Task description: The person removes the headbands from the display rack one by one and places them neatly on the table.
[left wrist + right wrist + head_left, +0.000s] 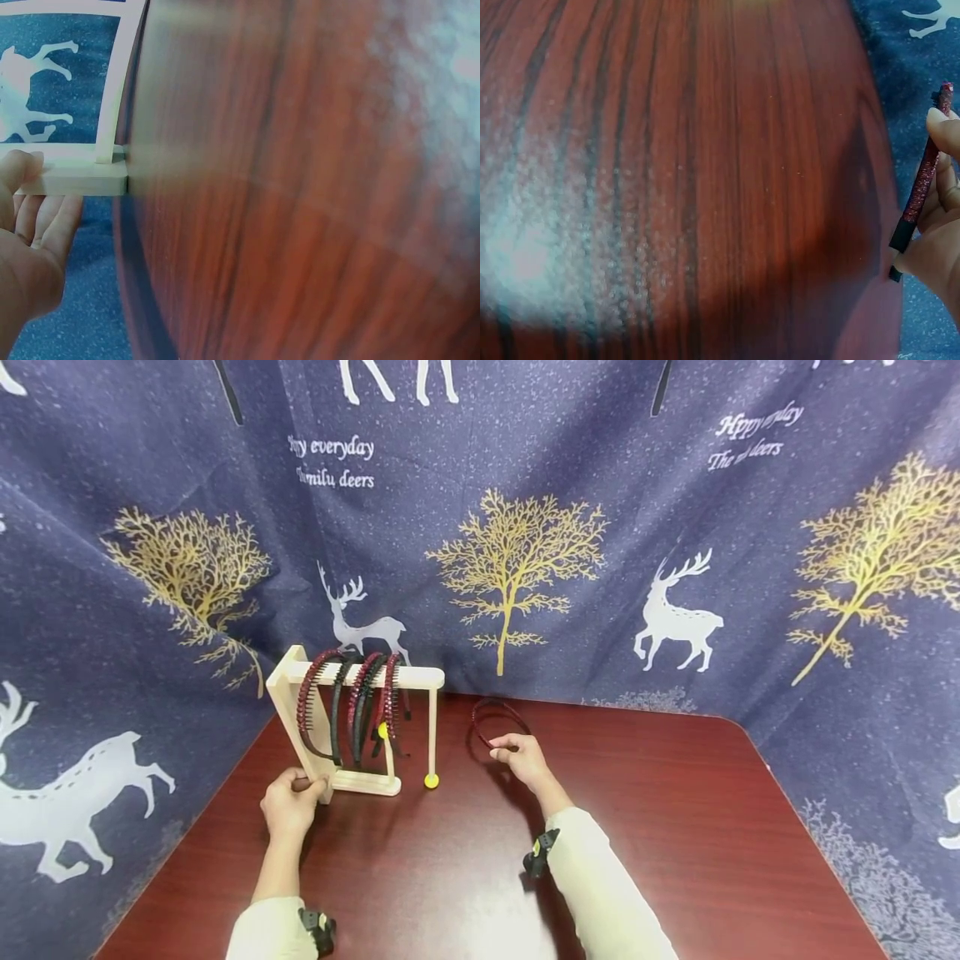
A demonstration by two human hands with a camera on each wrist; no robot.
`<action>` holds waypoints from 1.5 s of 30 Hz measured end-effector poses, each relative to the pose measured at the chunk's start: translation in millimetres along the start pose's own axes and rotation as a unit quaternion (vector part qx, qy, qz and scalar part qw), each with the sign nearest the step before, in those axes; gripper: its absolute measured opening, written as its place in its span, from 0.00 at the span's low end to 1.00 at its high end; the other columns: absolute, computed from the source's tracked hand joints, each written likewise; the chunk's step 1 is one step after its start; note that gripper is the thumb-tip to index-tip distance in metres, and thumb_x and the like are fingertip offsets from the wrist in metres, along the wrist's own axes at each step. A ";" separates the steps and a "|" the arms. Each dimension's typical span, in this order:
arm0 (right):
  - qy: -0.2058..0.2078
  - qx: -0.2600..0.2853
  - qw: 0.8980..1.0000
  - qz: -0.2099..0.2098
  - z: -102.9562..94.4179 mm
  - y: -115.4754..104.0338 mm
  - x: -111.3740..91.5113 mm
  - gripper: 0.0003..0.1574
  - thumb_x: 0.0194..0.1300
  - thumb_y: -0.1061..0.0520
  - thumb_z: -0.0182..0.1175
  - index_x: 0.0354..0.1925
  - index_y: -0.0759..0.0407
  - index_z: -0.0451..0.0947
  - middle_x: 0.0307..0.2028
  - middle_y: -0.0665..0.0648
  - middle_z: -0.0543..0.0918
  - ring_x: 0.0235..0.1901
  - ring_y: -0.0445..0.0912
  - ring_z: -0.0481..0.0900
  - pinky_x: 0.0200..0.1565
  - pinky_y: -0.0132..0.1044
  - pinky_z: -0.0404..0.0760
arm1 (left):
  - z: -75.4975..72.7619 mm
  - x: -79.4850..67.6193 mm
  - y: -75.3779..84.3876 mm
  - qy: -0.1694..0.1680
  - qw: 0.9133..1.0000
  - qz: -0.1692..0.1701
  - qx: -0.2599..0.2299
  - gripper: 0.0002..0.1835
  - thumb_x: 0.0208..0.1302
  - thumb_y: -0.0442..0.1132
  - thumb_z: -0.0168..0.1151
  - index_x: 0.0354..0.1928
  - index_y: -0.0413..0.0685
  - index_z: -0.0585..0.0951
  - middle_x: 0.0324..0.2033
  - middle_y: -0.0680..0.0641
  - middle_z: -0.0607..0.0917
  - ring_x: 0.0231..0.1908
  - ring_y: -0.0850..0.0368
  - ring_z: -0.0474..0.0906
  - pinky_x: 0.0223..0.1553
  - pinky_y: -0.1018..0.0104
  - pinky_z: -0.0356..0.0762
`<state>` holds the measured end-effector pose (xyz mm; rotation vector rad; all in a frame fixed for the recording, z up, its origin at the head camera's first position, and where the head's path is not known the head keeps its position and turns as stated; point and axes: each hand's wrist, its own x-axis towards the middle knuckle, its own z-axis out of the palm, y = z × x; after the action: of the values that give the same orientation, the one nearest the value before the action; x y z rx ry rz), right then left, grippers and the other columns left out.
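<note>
On the left of the head view stands a pale wooden rack (420,678). My left hand (289,807) grips the lower end of its upright board. In the left wrist view, the thumb lies on one face of the wood (82,178), the fingers on the other. Several dark red and black headbands (305,703), some with comb teeth, hang over the top bar. Right of the rack, my right hand (523,762) pinches a glittery dark red headband (475,720). The right wrist view shows this headband's black tip (904,234) beside the palm.
A thin rod with a yellow ball (431,782) hangs from the bar's front end, and another yellow ball (383,730) tops a short post on the rack's foot. The glossy red-brown table (660,827) meets a blue cloth (585,635) printed with deer and trees.
</note>
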<state>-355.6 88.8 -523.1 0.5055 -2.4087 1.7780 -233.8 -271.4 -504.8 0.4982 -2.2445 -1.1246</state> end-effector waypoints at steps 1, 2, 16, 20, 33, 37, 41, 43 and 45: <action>-0.005 -0.003 1.000 0.009 0.8 -0.3 0.6 0.10 0.50 0.65 0.65 0.35 0.65 0.84 0.34 0.58 0.85 0.39 0.48 0.78 0.42 0.37 0.72 | -0.4 0.0 0.5 -0.002 1.000 -0.001 -0.001 0.08 0.48 0.36 0.70 0.28 0.40 0.80 0.28 0.39 0.85 0.35 0.41 0.77 0.45 0.49 0.63; -0.012 -0.007 1.000 0.019 1.0 -5.5 -0.1 0.11 0.50 0.67 0.65 0.36 0.67 0.83 0.34 0.60 0.84 0.38 0.49 0.78 0.41 0.37 0.72 | -0.7 -0.3 0.9 -0.003 1.000 -0.002 -0.002 0.08 0.48 0.36 0.70 0.28 0.40 0.80 0.28 0.39 0.84 0.35 0.41 0.77 0.44 0.49 0.63; -0.013 -0.038 0.996 0.077 7.4 5.3 -0.3 0.09 0.48 0.67 0.67 0.33 0.66 0.84 0.29 0.57 0.84 0.14 0.47 0.75 0.18 0.33 0.72 | 2.4 -3.0 -5.4 0.002 1.000 -0.003 0.002 0.08 0.47 0.36 0.70 0.28 0.41 0.80 0.26 0.40 0.84 0.34 0.41 0.77 0.42 0.50 0.65; -0.018 -0.064 0.996 0.066 9.1 5.8 0.8 0.09 0.48 0.68 0.67 0.33 0.67 0.83 0.25 0.56 0.84 0.13 0.43 0.73 0.18 0.31 0.71 | 1.7 -1.9 -4.6 0.001 1.000 -0.001 0.003 0.09 0.47 0.36 0.70 0.28 0.41 0.80 0.26 0.40 0.84 0.33 0.42 0.77 0.41 0.51 0.65; -0.037 -0.109 0.992 0.046 14.8 7.9 1.5 0.11 0.46 0.70 0.63 0.33 0.67 0.82 0.17 0.50 0.77 0.13 0.37 0.69 0.17 0.29 0.66 | -0.5 1.2 -2.6 -0.014 1.000 0.000 0.003 0.10 0.49 0.38 0.69 0.30 0.40 0.80 0.28 0.39 0.84 0.37 0.40 0.77 0.44 0.49 0.63; -0.034 -0.099 0.993 0.052 13.9 7.0 1.9 0.12 0.46 0.70 0.63 0.34 0.67 0.82 0.17 0.50 0.76 0.14 0.37 0.69 0.18 0.29 0.67 | -0.1 1.5 -2.7 -0.009 1.000 0.004 0.001 0.09 0.48 0.37 0.70 0.29 0.41 0.80 0.28 0.40 0.84 0.36 0.41 0.77 0.44 0.49 0.64; -0.034 -0.086 0.994 0.054 12.9 6.5 1.8 0.12 0.46 0.71 0.62 0.34 0.68 0.82 0.17 0.51 0.76 0.14 0.37 0.70 0.18 0.28 0.67 | -0.6 1.0 -2.6 -0.011 1.000 0.003 0.001 0.09 0.48 0.37 0.69 0.29 0.41 0.80 0.27 0.40 0.84 0.34 0.42 0.77 0.44 0.49 0.64; -0.030 -0.081 0.995 0.051 12.3 5.7 1.0 0.12 0.47 0.70 0.63 0.35 0.68 0.81 0.19 0.53 0.78 0.16 0.38 0.71 0.20 0.29 0.69 | -0.6 0.5 -2.9 -0.013 1.000 0.000 0.002 0.09 0.48 0.38 0.69 0.29 0.41 0.80 0.27 0.41 0.84 0.34 0.42 0.77 0.43 0.49 0.64; -0.021 -0.073 0.996 0.046 11.5 3.2 -1.6 0.14 0.48 0.70 0.64 0.38 0.68 0.81 0.23 0.56 0.82 0.21 0.40 0.76 0.26 0.31 0.73 | -0.3 -0.4 -3.5 -0.015 1.000 -0.002 0.003 0.10 0.48 0.38 0.69 0.30 0.41 0.80 0.27 0.41 0.84 0.34 0.42 0.77 0.43 0.49 0.64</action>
<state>-353.9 79.1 -530.1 0.4267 -2.6054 1.6222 -233.0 -273.4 -507.7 0.4904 -2.2750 -1.1340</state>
